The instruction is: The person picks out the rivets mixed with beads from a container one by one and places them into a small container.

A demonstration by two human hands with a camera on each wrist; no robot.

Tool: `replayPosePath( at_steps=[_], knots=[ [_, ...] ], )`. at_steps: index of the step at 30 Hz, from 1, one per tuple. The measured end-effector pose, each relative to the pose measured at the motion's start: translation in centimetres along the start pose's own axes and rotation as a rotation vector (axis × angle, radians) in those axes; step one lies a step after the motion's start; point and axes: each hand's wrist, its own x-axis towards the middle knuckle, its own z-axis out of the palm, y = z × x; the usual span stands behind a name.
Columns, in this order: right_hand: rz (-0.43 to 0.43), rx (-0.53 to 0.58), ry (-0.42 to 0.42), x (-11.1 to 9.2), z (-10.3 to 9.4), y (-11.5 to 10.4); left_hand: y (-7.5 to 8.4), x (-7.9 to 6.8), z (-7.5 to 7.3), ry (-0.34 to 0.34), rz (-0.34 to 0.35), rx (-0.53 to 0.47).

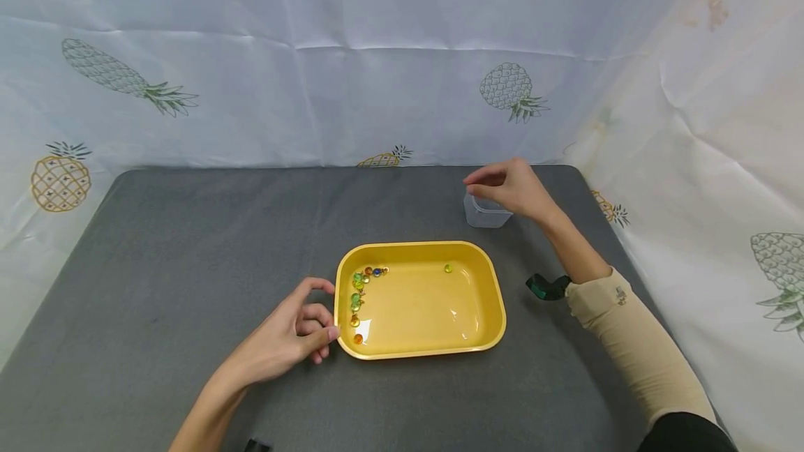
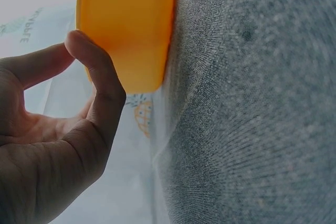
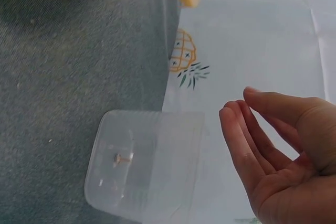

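Note:
A yellow tray lies on the grey table, with several small coloured glass beads along its left side and one yellow-green bead near its back wall. My left hand is at the tray's left end, thumb and index fingertips touching the rim apart from each other, other fingers bent. Over a clear plastic container hovers my right hand. In the right wrist view its thumb and fingertips are slightly apart, with nothing seen between them. A tiny gold-coloured piece shows inside the container.
A dark green-and-black strap piece hangs by the right wrist. White pineapple-print cloth stands behind the table and along its right side. The grey table surface extends left of the tray.

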Motion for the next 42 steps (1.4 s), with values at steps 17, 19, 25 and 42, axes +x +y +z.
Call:
replayPosePath(
  at_steps=[17,19,25,42],
  knots=[
    [-0.083,0.031,-0.123,0.1,0.6,-4.8,-0.2,0.0,0.1,0.0,0.037,0.0],
    [-0.108,0.039,-0.146,0.1,0.9,-5.6,-0.2,0.0,0.1,-0.001,0.035,-0.003],
    [-0.167,0.054,-0.207,0.2,2.5,-7.5,-0.3,0.0,0.0,-0.002,0.031,-0.011],
    [-0.195,0.121,-0.348,0.6,5.0,-10.7,-0.3,-0.1,0.0,-0.009,0.045,-0.006]
  ],
)
